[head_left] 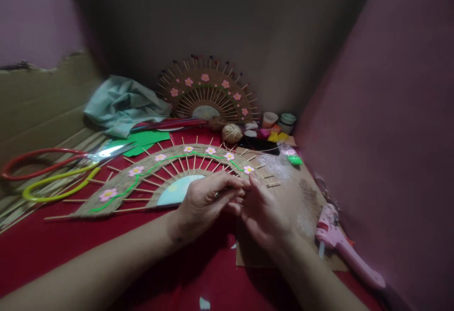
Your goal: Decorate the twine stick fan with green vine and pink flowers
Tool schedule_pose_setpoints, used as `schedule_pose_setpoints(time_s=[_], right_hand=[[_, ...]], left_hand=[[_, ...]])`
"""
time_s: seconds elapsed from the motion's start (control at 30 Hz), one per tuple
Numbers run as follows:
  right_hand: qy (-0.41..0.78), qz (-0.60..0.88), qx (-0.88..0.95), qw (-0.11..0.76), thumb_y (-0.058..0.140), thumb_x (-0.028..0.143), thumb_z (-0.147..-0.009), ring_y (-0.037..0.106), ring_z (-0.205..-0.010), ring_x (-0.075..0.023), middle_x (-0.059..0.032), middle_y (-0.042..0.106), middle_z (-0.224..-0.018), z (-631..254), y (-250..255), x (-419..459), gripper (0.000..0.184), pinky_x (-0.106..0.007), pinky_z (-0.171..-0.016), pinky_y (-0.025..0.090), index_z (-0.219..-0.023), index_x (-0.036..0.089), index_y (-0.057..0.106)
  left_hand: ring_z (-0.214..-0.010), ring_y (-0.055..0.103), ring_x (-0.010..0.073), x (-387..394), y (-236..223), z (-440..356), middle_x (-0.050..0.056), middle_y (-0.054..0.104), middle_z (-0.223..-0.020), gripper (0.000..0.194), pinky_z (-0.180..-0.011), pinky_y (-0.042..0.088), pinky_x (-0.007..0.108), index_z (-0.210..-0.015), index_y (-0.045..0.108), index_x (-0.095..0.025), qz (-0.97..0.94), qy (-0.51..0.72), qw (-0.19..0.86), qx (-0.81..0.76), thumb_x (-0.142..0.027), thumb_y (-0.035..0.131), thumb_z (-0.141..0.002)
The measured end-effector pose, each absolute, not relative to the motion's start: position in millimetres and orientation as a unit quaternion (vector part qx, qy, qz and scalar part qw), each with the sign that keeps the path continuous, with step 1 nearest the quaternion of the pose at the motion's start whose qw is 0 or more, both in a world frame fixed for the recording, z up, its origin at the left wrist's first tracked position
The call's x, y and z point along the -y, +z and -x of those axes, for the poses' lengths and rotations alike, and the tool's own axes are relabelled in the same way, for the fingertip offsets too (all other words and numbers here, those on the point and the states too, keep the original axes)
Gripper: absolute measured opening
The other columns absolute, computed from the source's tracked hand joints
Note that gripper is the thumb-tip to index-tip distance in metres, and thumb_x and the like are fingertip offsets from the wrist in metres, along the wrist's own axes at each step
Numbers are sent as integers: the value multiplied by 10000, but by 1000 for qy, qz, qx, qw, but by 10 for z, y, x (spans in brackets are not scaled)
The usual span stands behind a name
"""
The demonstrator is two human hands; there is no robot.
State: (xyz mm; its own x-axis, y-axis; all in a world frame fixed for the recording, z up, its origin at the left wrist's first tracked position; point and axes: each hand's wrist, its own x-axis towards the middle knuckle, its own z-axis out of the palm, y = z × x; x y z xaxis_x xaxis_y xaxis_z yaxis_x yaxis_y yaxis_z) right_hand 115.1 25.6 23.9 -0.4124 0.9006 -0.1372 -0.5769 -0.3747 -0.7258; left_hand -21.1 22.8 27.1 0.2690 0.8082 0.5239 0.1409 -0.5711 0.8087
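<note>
My left hand [209, 197] and my right hand [264, 214] meet at the fingertips, above the front right of a fan-shaped craft piece [147, 164]. The left fingers are pinched together against the right thumb and fingers. Whatever lies between them is too small or hidden to make out. The fan has thin sticks, a twine-woven band with pink flowers and a wavy green line, and a pale blue half-round centre [177, 190]. My hands and wrists cover part of its lower right side.
Against the back wall stands a second flowered fan [205, 84]. Scissors [88, 155], green sheet [149, 141] and cloth [124, 105] lie left. A twine ball [231, 133], small cup [270, 119] and clay pieces are behind. Right are cardboard [301, 174] and a pink glue gun [340, 240].
</note>
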Motion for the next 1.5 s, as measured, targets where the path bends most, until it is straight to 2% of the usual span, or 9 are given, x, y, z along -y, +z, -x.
schedule_pose_setpoints(time_s=[0.13,0.33,0.5,0.7,0.93,1.03,1.23,1.33,1.5], right_hand=[[799,268,269,466,630,406,-775,599,-695,-166,-10,655,-716,-1190,179,-272,214,-324,-705,476,-779,194,653],[803,253,245,481,627,361,-795,621,-774,-168,-13,697,-809,-1190,156,-242,155,-314,-751,498,-779,216,682],[803,250,287,458,618,378,-813,644,-751,-187,-40,713,-864,-1191,99,-171,212,-339,-710,516,-903,204,699],[760,304,317,479,699,296,-756,643,-648,-158,-22,713,-756,-1201,23,-170,180,-285,-619,526,-896,183,703],[687,395,339,508,801,277,-619,635,-615,-132,-11,693,-714,-1348,101,-145,245,-235,-579,522,-802,176,675],[563,475,478,478,748,344,-685,636,-648,-170,-18,677,-736,-1508,77,-76,216,-296,-608,528,-816,206,644],[28,483,826,288,476,185,-868,580,-934,-297,-126,655,-1009,-1773,-113,62,251,-464,-784,488,-1047,166,652],[-46,481,852,200,408,82,-871,547,-968,-303,-161,630,-1099,-1819,-179,96,336,-461,-790,498,-1128,101,624],[-44,474,846,242,426,58,-866,549,-939,-276,-171,636,-1071,-1838,-159,160,317,-432,-795,519,-1121,59,615]], left_hand=[[-774,673,121,-210,251,234,44,696,-877,147,-705,555,226,-990,622,-152,-766,473,279,-334,-144,510,-895],[-1102,588,175,-178,194,191,113,662,-1118,296,-948,474,342,-1185,514,-127,-844,474,82,-237,-91,400,-914],[-1060,612,172,-282,134,195,138,654,-1129,438,-989,430,388,-1338,352,-85,-839,484,-25,-249,-100,403,-903],[-1171,541,216,-316,81,197,167,579,-1256,631,-1012,409,440,-1427,183,-111,-864,425,26,-267,-43,391,-836],[-1147,538,230,-226,87,157,161,546,-1262,635,-933,482,383,-1397,243,-136,-823,472,159,-274,-55,437,-798],[-1017,581,215,-141,96,129,143,583,-1107,526,-883,503,373,-1304,351,-121,-794,520,149,-278,-44,439,-791],[-934,570,194,26,90,63,92,592,-979,432,-847,495,349,-1228,412,-154,-815,498,206,-212,-37,429,-812],[-893,570,165,-25,33,52,76,581,-972,375,-830,492,320,-1205,422,-160,-778,509,264,-256,-62,441,-844],[-893,568,144,-86,-70,73,55,566,-971,322,-839,487,311,-1180,438,-170,-740,496,329,-312,-81,430,-871]])
